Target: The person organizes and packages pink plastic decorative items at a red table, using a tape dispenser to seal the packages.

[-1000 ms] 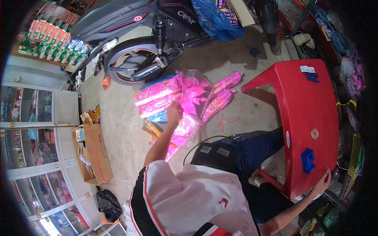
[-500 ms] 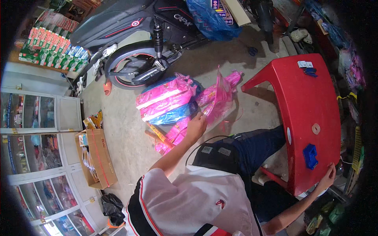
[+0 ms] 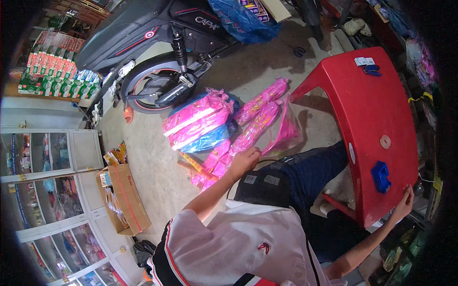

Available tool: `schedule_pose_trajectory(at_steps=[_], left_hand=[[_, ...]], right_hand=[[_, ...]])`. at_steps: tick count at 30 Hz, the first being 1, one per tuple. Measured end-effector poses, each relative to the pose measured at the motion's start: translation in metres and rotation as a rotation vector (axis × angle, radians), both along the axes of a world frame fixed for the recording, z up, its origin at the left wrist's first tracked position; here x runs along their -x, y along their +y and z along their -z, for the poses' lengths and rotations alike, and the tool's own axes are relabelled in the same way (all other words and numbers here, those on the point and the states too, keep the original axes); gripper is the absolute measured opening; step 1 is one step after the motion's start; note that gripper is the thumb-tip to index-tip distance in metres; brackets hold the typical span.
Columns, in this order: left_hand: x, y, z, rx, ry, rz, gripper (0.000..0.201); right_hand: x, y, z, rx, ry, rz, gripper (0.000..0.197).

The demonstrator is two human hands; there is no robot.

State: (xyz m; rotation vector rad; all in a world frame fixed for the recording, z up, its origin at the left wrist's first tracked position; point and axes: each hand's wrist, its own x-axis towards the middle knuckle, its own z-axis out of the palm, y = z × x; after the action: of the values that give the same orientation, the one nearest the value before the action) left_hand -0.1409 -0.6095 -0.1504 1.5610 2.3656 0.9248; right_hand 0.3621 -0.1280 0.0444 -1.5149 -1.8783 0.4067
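My left hand [image 3: 245, 161] is closed on the edge of a clear and pink plastic bag [image 3: 287, 127], which spreads out to the right above the floor. Long pink wrapped packs [image 3: 257, 126] lie beneath and beside it. More pink packs [image 3: 200, 119] with white strips rest on blue plastic [image 3: 202, 142], left of the hand. At the near right corner of a red plastic table [image 3: 353, 109], my right hand [image 3: 404, 205] touches the edge with its fingers stretched out. Close to it on the tabletop are a blue plastic holder [image 3: 380, 177] and a round beige piece [image 3: 385, 141].
A black motorbike [image 3: 157, 62] stands at the back. On the left are a cardboard box [image 3: 125, 198] of long items and glass-fronted cabinets [image 3: 52, 167]. Scissors [image 3: 298, 51] lie on the floor. White cards [image 3: 364, 61] sit at the table's far end.
My left hand has moved slightly right and down with the bag, which has swung right and uncovered the long pink packs. My right hand stays at the table corner. The view has shifted slightly.
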Motion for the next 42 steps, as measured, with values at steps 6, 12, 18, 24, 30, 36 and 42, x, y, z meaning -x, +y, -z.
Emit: schedule_pose_trajectory(at_steps=[6, 12, 18, 24, 30, 36, 42], left_hand=[[-0.007, -0.015, -0.013, 0.073, -0.132, 0.086, 0.022], [-0.020, -0.036, -0.008, 0.112, -0.247, 0.052, 0.023], [-0.029, -0.035, -0.009, 0.121, -0.274, 0.027, 0.022], [-0.028, -0.033, -0.008, 0.088, -0.263, 0.026, 0.023], [-0.030, -0.035, -0.005, 0.128, -0.279, 0.043, 0.026], [-0.032, -0.038, -0.005, 0.146, -0.274, 0.035, 0.025], [-0.036, -0.042, -0.001, 0.097, -0.316, 0.019, 0.020]], right_hand=[[-0.008, 0.002, 0.002, -0.048, -0.091, -0.020, 0.040], [-0.003, -0.001, 0.004, -0.021, -0.093, 0.024, 0.041], [-0.013, 0.010, 0.015, -0.003, 0.008, -0.014, 0.040], [0.006, -0.002, 0.003, 0.019, -0.081, 0.060, 0.038], [0.008, -0.004, 0.000, 0.008, -0.033, 0.097, 0.038], [0.012, -0.007, 0.001, 0.033, 0.039, 0.020, 0.037], [0.012, -0.006, 0.000, -0.010, 0.045, -0.039, 0.036]])
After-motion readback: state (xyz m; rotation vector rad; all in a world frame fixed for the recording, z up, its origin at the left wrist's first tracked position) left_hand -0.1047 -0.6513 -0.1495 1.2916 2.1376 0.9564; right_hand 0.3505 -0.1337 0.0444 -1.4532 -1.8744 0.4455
